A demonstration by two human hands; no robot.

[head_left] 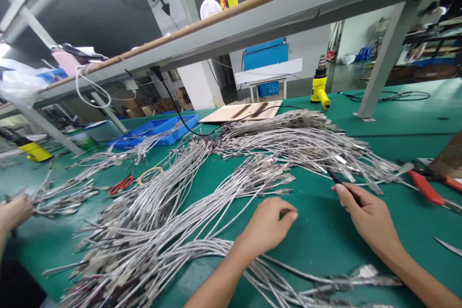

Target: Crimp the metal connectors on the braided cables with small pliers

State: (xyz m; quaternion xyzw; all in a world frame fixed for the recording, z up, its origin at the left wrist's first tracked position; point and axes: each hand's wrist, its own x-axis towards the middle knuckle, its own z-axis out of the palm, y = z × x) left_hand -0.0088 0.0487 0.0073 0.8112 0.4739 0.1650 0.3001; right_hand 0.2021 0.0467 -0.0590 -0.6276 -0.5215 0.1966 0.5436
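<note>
My left hand (267, 225) hovers above the green bench with its fingers curled and the thumb and index tips close together; nothing shows in it. Under its forearm runs a bundle of silvery cables (212, 246), whose plugs lie at the lower right. My right hand (368, 211) grips a slim black pen-like tool (335, 178), its tip pointing away at the near edge of a big cable pile (306, 139). Whether the tip touches a cable, I cannot tell. Another cable bundle with clear-cased metal plugs (262, 175) lies just beyond my left hand.
Red-handled pliers (426, 187) lie at the right, near a pointed metal blade (447, 246). Red-handled scissors (121, 185), a tape ring (149, 174) and blue trays (169, 130) are at the left. A yellow heat gun (319, 89) stands behind. Another person's hand (16, 211) is far left.
</note>
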